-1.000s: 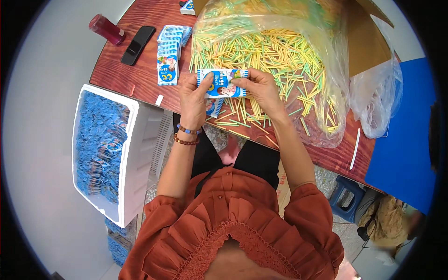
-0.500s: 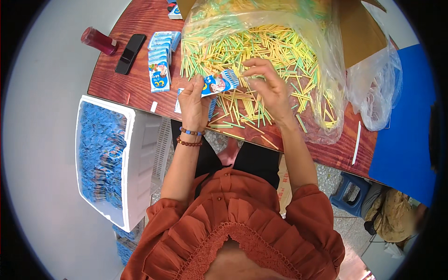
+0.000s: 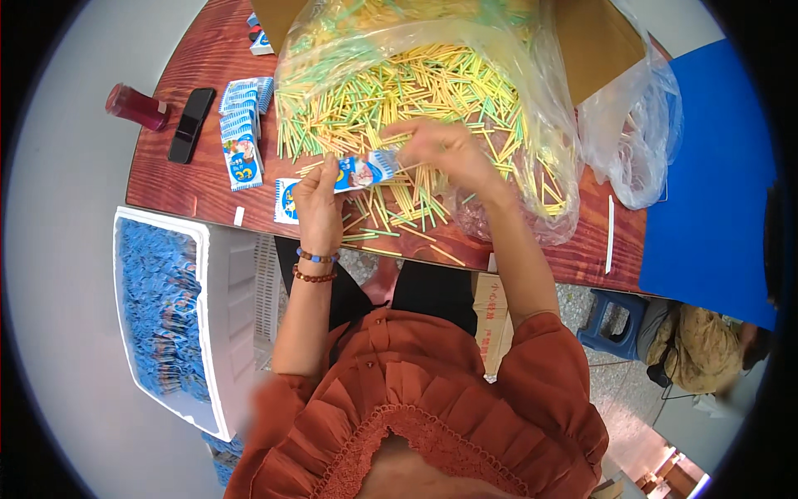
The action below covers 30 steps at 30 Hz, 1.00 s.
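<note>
My left hand [image 3: 317, 200] pinches a small blue and white packet [image 3: 359, 171] by its left end, holding it above the table's near side. My right hand [image 3: 453, 156] is at the packet's striped right end, fingers drawn together and somewhat blurred. A thin pale stick seems to show below those fingertips, but I cannot make out what they grip. Another such packet [image 3: 285, 201] lies on the table, partly behind my left hand. Just beyond both hands spreads a heap of short yellow, green and orange sticks [image 3: 432, 75], partly inside a clear plastic bag [image 3: 540, 75].
Overlapping packets [image 3: 241, 141], a black phone [image 3: 191, 125] and a red bottle [image 3: 137, 106] lie on the left. Below them stands a white foam box [image 3: 229, 308] full of blue packets. A crumpled clear bag [image 3: 636, 158] and a blue sheet [image 3: 706, 191] are right.
The whole view has shifted, so the table sits lower and further left. My right fingers have drawn together near the packet's end; my left hand keeps its hold.
</note>
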Motion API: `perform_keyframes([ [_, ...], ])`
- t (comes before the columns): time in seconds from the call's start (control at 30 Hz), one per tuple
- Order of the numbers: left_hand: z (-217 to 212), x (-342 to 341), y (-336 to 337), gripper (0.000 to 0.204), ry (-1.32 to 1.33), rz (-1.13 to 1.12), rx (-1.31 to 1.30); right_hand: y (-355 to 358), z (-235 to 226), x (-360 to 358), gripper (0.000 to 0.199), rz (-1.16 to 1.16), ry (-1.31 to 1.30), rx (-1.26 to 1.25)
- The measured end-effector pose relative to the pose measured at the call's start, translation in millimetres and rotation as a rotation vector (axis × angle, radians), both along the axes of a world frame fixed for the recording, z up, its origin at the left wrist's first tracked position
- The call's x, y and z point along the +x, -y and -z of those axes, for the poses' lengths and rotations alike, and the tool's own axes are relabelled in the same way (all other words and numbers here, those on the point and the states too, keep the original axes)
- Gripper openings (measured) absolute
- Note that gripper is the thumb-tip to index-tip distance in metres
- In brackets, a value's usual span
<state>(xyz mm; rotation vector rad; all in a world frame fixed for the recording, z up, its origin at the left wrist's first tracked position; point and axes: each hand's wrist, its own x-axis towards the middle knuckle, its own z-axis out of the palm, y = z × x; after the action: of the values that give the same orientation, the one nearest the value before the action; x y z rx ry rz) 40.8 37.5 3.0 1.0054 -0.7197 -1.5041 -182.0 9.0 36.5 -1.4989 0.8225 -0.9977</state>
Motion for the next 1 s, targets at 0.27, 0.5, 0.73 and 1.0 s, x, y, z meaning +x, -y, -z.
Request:
perform_keyframes([
  [0.27, -0.9, -10.6, 0.8, 0.020, -0.063, -0.078, 0.024, 77.3, 1.2, -27.9, 0.054, 0.600, -1.453, 0.002],
  [0.5, 1.7, 4.8, 0.8, 0.020, -0.079, -0.109, 0.029, 98.0, 12.7, -3.7, 0.031, 0.462, -1.445, 0.098],
  [0.73, 1.8, 7.6, 4.3, 0.017, -0.214, -0.051, -0.011, 98.1, 51.7, -67.5, 0.050, 0.564, -0.886, 0.012],
  [1.0, -0.1, 4.2, 4.3, 0.017, -0.237, -0.028, 0.039, 78.8, 16.9, -63.4, 0.025, 0.442, 0.146, 0.346],
])
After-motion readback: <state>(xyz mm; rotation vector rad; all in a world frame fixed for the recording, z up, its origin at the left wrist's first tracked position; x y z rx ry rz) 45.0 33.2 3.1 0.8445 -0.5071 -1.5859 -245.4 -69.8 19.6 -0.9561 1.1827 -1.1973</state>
